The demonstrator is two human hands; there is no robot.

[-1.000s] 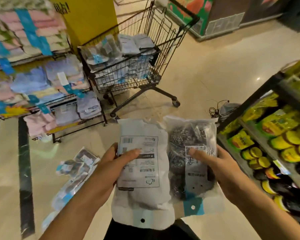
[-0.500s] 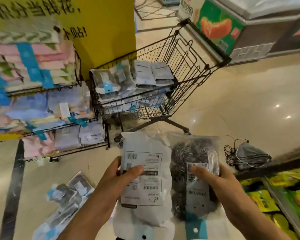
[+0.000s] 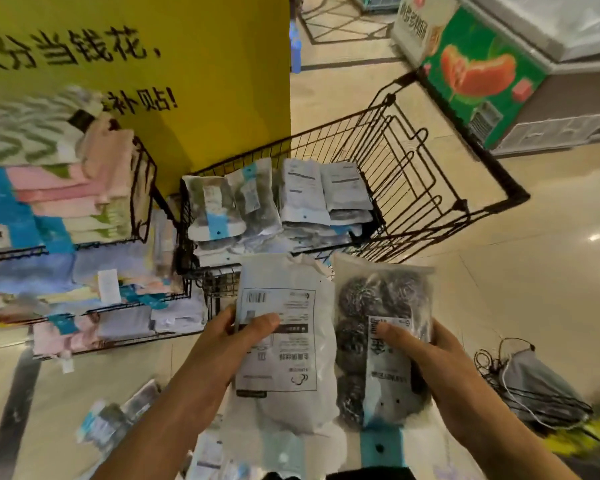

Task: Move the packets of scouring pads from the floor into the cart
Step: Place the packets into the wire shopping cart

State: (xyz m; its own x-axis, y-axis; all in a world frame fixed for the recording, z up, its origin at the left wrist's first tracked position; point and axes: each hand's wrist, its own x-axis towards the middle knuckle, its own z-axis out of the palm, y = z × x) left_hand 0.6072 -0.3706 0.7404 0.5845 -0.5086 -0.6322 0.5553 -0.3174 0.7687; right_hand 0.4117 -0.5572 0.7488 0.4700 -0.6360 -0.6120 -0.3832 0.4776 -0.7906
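My left hand (image 3: 222, 344) grips a white packet of scouring pads (image 3: 284, 348), its printed back side facing up, thumb on the label. My right hand (image 3: 426, 362) holds a clear packet (image 3: 381, 341) showing dark steel scourers, thumb across its label. Both packets are held side by side just in front of the black wire cart (image 3: 430, 188). Several packets (image 3: 274, 206) lie stacked in the cart's left part. More packets (image 3: 115, 420) lie on the floor at the lower left.
A wire rack of folded towels (image 3: 66, 216) stands left of the cart, against a yellow pillar (image 3: 201, 81). A grey bag with cables (image 3: 534, 386) lies on the floor at right. A freezer chest (image 3: 520, 74) stands behind the cart.
The view has moved closer to the cart and tilted up. Both hands, each with its packet, have come nearer to the cart's front edge. The shelf at right has left the view.
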